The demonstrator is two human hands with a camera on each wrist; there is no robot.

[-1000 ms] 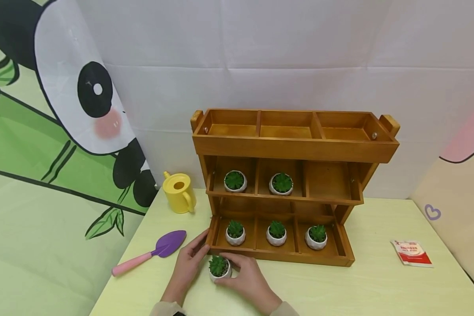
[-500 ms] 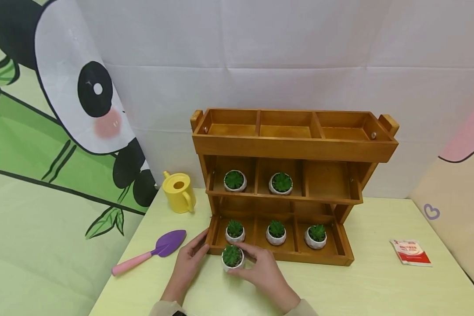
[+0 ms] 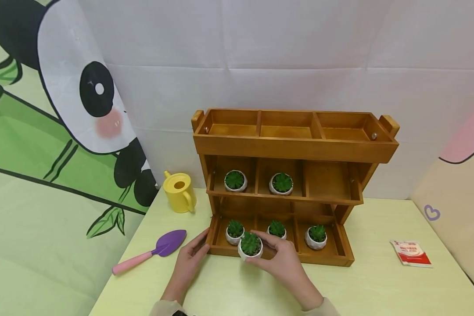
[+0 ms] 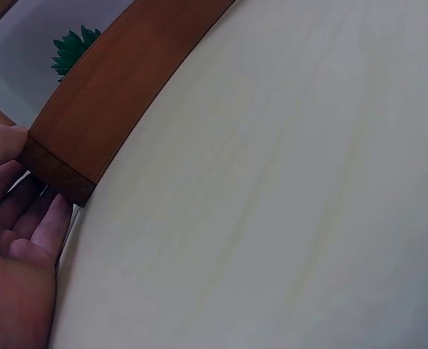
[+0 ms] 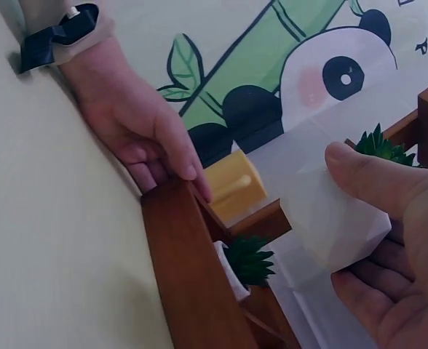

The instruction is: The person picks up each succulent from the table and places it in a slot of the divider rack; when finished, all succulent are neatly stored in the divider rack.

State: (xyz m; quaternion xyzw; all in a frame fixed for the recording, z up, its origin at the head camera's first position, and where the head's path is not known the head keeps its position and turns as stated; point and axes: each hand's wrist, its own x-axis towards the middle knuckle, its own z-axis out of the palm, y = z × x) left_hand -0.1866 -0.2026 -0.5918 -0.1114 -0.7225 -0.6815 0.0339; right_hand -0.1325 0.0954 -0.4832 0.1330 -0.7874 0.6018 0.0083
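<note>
My right hand (image 3: 286, 261) grips a small succulent (image 3: 250, 245) in a white faceted pot, thumb on one side and fingers on the other. The pot is lifted in front of the bottom tier of a brown wooden plant stand (image 3: 296, 150). In the right wrist view the white pot (image 5: 330, 218) appears tilted, its green leaves pointing away. At the stand's lower left corner, my left hand (image 3: 187, 265) holds the end of the bottom tray (image 4: 119, 94) between thumb and fingers. Several other potted succulents stand in the compartments, among them one (image 3: 235, 231) behind the held pot.
To the left of the stand is a yellow watering can (image 3: 179, 192). A purple trowel (image 3: 170, 243) with a pink handle lies in front of it. On the right, a red and white packet (image 3: 411, 253) lies on the pale table (image 3: 379, 289).
My right hand has carried the potted succulent to the right and upward, from beside the left hand to in front of the bottom tier. My left hand has stayed at the tray's corner.
</note>
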